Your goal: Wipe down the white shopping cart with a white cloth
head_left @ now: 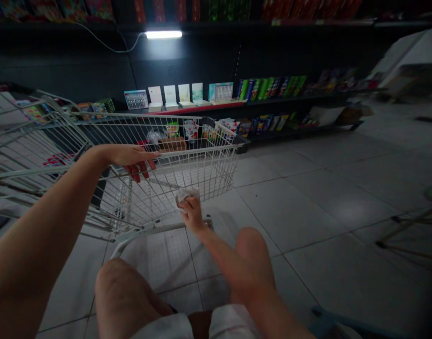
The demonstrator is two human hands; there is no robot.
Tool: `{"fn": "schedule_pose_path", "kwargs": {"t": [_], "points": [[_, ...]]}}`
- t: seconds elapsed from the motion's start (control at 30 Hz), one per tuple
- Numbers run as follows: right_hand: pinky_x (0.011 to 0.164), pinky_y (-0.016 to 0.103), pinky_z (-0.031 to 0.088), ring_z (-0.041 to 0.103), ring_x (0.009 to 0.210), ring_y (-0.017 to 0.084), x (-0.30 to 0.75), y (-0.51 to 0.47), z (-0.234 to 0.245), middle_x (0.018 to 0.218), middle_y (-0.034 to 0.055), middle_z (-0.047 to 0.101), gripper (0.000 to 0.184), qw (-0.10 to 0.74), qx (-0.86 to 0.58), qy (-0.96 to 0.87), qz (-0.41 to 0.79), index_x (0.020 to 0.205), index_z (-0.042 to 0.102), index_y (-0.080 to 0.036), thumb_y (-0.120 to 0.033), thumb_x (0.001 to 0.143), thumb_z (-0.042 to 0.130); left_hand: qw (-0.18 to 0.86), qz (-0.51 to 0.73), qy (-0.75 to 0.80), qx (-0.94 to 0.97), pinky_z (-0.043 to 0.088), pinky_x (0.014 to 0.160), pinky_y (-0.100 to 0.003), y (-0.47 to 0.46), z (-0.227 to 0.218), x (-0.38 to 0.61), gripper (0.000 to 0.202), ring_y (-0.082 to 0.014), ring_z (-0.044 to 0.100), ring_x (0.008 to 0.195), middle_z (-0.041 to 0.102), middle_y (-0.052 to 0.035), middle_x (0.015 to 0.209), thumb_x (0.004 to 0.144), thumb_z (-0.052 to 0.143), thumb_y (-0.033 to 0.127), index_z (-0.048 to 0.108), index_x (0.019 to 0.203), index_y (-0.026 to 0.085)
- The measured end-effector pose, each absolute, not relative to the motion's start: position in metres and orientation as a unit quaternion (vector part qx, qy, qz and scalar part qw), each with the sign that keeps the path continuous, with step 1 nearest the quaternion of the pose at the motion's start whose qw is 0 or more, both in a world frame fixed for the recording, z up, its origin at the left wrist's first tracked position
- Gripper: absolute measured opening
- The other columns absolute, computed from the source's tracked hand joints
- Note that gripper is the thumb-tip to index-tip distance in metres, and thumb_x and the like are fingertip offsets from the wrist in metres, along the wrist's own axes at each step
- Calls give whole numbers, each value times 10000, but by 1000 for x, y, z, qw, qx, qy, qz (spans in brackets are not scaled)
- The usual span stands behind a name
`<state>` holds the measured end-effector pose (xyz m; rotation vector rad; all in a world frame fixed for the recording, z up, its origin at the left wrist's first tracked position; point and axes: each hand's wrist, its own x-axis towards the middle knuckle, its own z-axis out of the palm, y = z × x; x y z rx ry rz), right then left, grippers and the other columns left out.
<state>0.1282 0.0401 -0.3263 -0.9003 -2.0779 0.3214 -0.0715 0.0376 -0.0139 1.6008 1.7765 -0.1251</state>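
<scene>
White wire cart sits left of centre: the left hand curls over its rim, and the right hand is closed on a cloth pressed to the near side, mid-frame; wiping, I'd judge. Moving along the wire calls for that steadying hold. Packets seen through the mesh stand on the shelf behind.

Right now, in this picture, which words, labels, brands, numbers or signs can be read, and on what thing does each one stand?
No text can be read here.
On the packages along the shelf: print blurred, too small.
On the pale cards beside them: nothing legible.
On the shopping cart under the left hand: no label seen.
On the white cloth in the right hand: no print seen.
</scene>
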Motion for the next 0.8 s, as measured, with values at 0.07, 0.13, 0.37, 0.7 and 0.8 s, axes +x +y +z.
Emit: {"fn": "schedule_pose_path", "kwargs": {"t": [0.07, 0.13, 0.37, 0.7, 0.8], "points": [[1113, 502, 372, 501, 1164, 288, 121, 61, -286, 1134, 92, 578, 223, 458, -348, -815, 68, 1027, 706, -268, -284, 872, 547, 360, -46, 688, 628, 553, 769, -359, 36, -14, -73, 842, -274, 732, 811, 751, -153, 1048, 759, 409, 808, 617, 1273, 176], [1111, 495, 363, 467, 1196, 288, 117, 83, -252, 1196, 73, 575, 240, 440, -293, -849, 19, 1072, 696, -296, -322, 880, 554, 353, -43, 688, 633, 552, 767, -355, 35, -14, -75, 867, -277, 732, 810, 749, -157, 1054, 724, 429, 830, 630, 1259, 177], [1099, 396, 406, 516, 1141, 215, 173, 116, -263, 1114, 46, 633, 188, 369, -181, -910, -51, 970, 695, -297, -303, 906, 519, 340, -40, 697, 630, 553, 781, -344, 27, -13, -78, 817, -260, 733, 821, 747, -136, 1075, 749, 397, 795, 663, 1236, 195], [966, 543, 473, 539, 1100, 301, 203, 133, -292, 1058, 168, 560, 319, 522, -543, -658, 24, 1027, 601, -186, -232, 851, 339, 335, -43, 707, 621, 555, 768, -361, 31, -12, -73, 818, -277, 729, 804, 750, -140, 1038, 757, 401, 777, 660, 1254, 180], [1012, 522, 461, 541, 1083, 295, 156, 106, -312, 1020, 149, 563, 261, 511, -523, -677, 84, 984, 606, -193, -230, 827, 400, 329, -42, 704, 628, 544, 743, -325, 29, -10, -68, 787, -247, 727, 778, 748, -150, 1050, 822, 377, 723, 621, 1285, 136]]}}
